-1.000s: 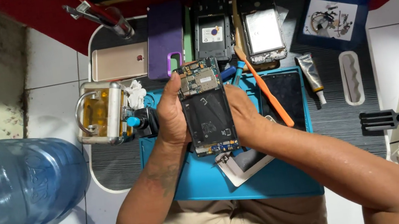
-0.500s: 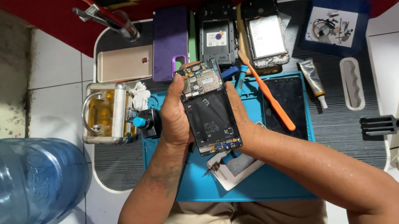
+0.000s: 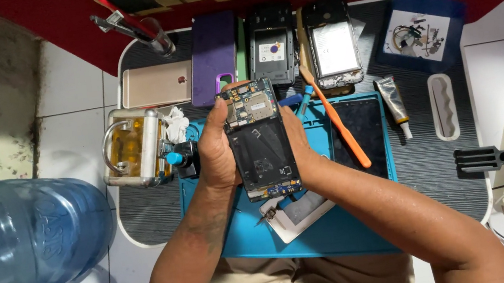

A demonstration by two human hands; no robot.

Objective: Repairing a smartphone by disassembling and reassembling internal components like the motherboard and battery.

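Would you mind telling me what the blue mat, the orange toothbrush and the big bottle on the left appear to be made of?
The blue mat looks like matte silicone or rubber: soft, dull, with moulded ridges. The orange toothbrush seems glossy hard plastic, judging by its even colour and pale bristles. The big bottle is probably translucent blue plastic, ribbed, with highlights. Both hands hold an opened phone showing circuit board.

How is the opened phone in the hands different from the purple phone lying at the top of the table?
The opened phone is gripped between the left hand and right hand, above the blue mat; the purple phone lies flat on the table, untouched. The opened phone shows bare circuit boards and a dark inner frame; the purple phone shows a smooth closed back. Both are slim rectangles lying lengthwise away from the person.
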